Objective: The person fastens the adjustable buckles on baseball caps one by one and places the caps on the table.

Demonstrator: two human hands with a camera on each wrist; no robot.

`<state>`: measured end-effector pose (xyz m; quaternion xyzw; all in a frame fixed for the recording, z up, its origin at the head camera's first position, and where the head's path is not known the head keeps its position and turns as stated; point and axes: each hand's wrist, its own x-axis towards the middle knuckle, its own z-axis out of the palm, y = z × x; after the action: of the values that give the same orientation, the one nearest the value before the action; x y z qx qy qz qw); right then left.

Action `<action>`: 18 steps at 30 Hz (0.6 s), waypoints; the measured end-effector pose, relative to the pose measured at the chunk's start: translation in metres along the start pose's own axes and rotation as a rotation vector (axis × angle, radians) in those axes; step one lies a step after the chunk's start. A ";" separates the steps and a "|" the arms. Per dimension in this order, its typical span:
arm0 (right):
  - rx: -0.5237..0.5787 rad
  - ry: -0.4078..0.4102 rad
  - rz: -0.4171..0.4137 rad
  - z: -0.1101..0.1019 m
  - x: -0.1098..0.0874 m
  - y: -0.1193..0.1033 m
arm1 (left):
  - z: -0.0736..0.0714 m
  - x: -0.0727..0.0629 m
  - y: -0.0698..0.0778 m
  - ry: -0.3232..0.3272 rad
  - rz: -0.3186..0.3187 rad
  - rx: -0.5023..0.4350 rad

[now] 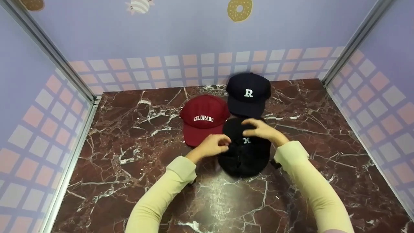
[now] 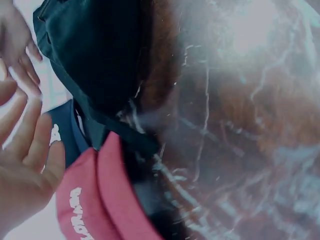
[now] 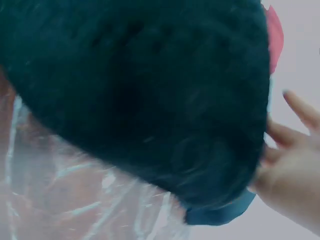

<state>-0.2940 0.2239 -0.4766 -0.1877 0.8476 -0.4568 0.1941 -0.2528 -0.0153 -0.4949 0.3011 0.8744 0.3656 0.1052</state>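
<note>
A black cap [image 1: 252, 158] with a small pale letter on its front lies on the marble-patterned surface, partly covered by both hands in the head view. My left hand [image 1: 210, 146] is at the cap's left side, its relaxed fingers bent towards it. In the left wrist view, the left hand's fingers [image 2: 35, 135] are spread, with nothing between them. Over the cap's upper right part is my right hand [image 1: 263, 131], fingers apart and slightly bent. The right wrist view has the right hand [image 3: 292, 160] right at the edge of the dark cap [image 3: 135, 100].
A red cap [image 1: 205, 111] lettered COLORADO lies left of the black one, brim towards me. Behind stands a navy cap [image 1: 249, 94] with a white R, near the back wall [image 1: 194, 35]. Side walls [image 1: 385, 77] with metal corner rails enclose the brown marble-patterned surface [image 1: 129, 155].
</note>
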 end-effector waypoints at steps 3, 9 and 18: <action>-0.127 -0.247 -0.005 0.004 -0.003 -0.010 | 0.000 -0.002 0.004 -0.166 0.022 0.075; -0.385 -0.491 0.087 0.015 -0.008 -0.020 | 0.005 -0.009 0.003 -0.342 -0.004 0.266; -0.473 -0.511 0.140 0.022 -0.010 -0.019 | 0.009 -0.014 -0.002 -0.340 -0.020 0.350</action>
<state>-0.2717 0.2038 -0.4701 -0.2771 0.8647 -0.1718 0.3822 -0.2384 -0.0194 -0.5034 0.3633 0.8972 0.1513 0.2006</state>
